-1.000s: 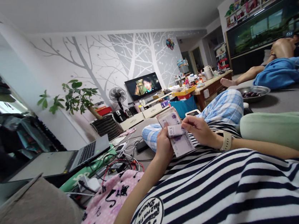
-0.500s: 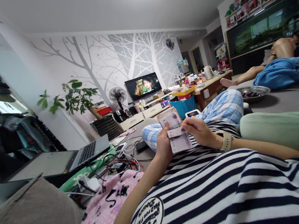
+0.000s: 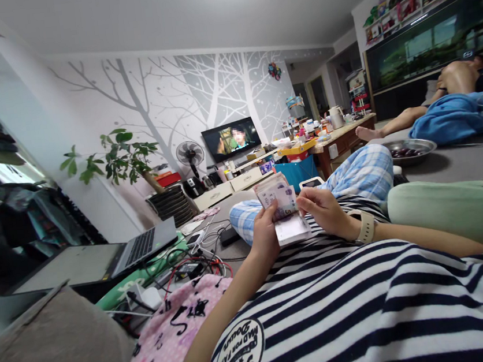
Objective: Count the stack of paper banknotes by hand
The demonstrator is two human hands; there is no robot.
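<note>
My left hand [image 3: 265,229] is closed around a stack of banknotes [image 3: 285,200] held over my lap, its thumb pressing on the face of the notes. The upper notes are purple and fan apart at the far end. Toward me, the lower part of the stack shows a pale, nearly blank face. My right hand [image 3: 322,211], with a cream watch on its wrist, has its thumb and fingers pinched together at the right edge of the stack, on the edge of a note. Its fingertips are partly hidden.
At left lie an open laptop [image 3: 148,244], tangled cables and a pink blanket [image 3: 179,322]. A green cushion [image 3: 449,209] lies by my right arm. Beyond my knee stands a metal bowl [image 3: 417,152] of dark round items. Another person's leg [image 3: 400,119] stretches out at far right.
The folded-over note near my right fingers has shifted, and a purple note now lies across the upper stack. My right hand has moved slightly right; the left stays in place.
</note>
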